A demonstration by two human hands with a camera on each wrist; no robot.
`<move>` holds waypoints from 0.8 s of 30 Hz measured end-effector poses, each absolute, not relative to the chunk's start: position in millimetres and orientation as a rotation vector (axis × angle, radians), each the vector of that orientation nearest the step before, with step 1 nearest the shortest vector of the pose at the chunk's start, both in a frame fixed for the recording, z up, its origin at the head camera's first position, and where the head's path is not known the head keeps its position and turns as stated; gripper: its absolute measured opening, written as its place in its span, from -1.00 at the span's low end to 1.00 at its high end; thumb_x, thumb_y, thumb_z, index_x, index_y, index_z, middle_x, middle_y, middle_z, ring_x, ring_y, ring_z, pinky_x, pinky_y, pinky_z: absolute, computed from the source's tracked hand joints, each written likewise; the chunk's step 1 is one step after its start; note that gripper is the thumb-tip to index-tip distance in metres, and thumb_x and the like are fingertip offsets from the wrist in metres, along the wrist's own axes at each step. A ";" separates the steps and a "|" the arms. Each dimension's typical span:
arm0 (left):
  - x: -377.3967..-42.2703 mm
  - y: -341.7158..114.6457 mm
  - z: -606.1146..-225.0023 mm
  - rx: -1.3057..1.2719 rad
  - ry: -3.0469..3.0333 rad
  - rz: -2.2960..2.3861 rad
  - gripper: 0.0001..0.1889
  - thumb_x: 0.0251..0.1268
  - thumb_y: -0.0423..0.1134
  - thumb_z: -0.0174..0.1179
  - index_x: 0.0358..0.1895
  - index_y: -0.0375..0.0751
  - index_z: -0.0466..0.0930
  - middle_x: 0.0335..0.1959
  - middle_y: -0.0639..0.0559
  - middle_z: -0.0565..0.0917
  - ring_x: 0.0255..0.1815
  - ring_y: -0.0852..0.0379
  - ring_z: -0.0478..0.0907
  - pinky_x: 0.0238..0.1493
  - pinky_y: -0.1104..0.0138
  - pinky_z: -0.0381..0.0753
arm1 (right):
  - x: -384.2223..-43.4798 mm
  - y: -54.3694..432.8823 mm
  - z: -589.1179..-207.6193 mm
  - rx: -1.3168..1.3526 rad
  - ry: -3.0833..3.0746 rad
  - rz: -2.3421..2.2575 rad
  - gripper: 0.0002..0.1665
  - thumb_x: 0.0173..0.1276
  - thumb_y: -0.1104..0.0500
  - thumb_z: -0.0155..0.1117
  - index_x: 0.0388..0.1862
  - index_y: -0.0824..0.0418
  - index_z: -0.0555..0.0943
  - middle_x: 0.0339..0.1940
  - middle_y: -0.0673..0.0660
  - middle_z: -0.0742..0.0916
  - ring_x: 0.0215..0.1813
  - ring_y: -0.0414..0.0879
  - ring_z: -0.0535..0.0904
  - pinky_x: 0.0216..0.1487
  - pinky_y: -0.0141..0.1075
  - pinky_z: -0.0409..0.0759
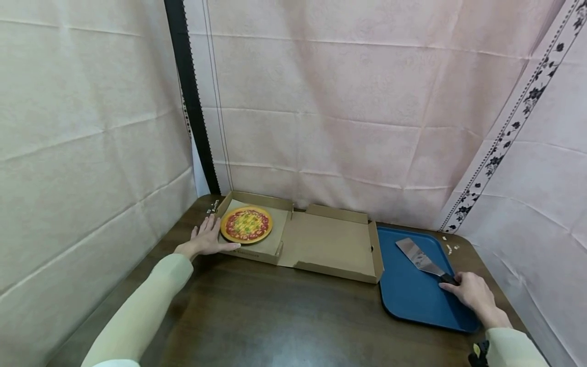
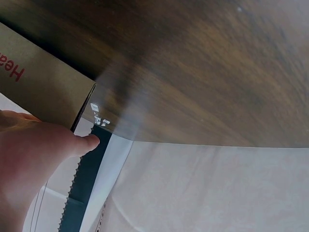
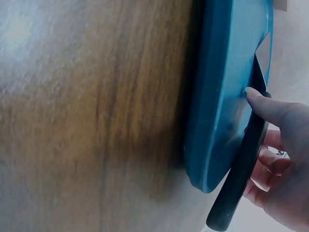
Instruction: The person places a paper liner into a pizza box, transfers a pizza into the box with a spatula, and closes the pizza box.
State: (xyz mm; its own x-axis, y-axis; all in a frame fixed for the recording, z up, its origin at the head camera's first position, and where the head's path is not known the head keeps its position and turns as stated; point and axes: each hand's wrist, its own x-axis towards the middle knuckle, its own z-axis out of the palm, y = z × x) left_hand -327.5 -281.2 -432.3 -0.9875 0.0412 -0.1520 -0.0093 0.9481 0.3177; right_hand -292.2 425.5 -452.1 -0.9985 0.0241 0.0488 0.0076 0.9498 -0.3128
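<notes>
A round toy-like pizza [image 1: 246,225] with a golden rim lies in the left half of an opened cardboard pizza box [image 1: 331,242]. My left hand [image 1: 207,237] is spread over the box's near left corner, fingers straight and the thumb along the front wall. In the left wrist view the box's side with red lettering [image 2: 38,79] is above that hand [image 2: 36,159]. With my right hand [image 1: 474,293] I hold the black handle of a metal spatula [image 1: 421,258]. Its flat blade lies over the blue tray [image 1: 408,300], pointing up and left. The right wrist view shows the thumb along the handle [image 3: 241,169].
All of this stands on a dark brown wooden table [image 1: 275,316]. Pale cloth curtains [image 1: 357,102] enclose the back and both sides. The box's unfolded lid reaches the tray's left edge. Small white scraps [image 1: 449,248] lie by the tray's far right corner.
</notes>
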 end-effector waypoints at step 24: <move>-325.6 -282.3 -429.0 0.026 2.933 0.462 0.31 0.01 0.57 0.05 0.53 -0.39 -0.30 0.55 -0.40 -0.37 0.56 -0.36 -0.42 0.44 -0.31 -0.29 | -349.1 268.3 -423.4 0.287 -3.117 0.805 -0.40 0.44 -0.11 0.11 -0.78 0.14 0.41 -0.83 -0.02 0.48 -0.76 -0.19 0.36 -0.68 -0.35 0.32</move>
State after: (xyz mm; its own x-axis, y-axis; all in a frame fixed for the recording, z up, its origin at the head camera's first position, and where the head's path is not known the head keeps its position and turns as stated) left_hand -325.6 -282.3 -429.0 -0.9850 0.0442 -0.1666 -0.0092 0.9518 0.3064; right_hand -349.1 268.3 -423.4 -0.9802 -0.1936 -0.0429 -0.1486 0.8604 -0.4874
